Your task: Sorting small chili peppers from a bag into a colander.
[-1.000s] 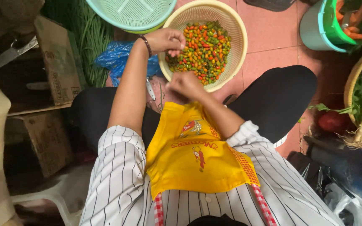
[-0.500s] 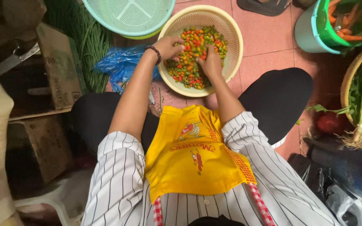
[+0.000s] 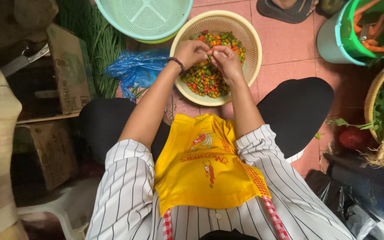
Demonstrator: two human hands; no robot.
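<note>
Left hand (image 3: 192, 53) and right hand (image 3: 226, 61) meet, each grip pinching 1 chili (image 3: 210, 52) above the basket (image 3: 250, 42). Risk: a slipped pinch drops it onto floor (image 3: 290, 58) beyond the rim.

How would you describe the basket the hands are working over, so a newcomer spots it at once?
On the pink tiled floor, ahead of the seated person's knees, sits a cream round basket under both hands. Unlike the empty mint-green basket beside it, it holds small red, green and orange chillies.
</note>
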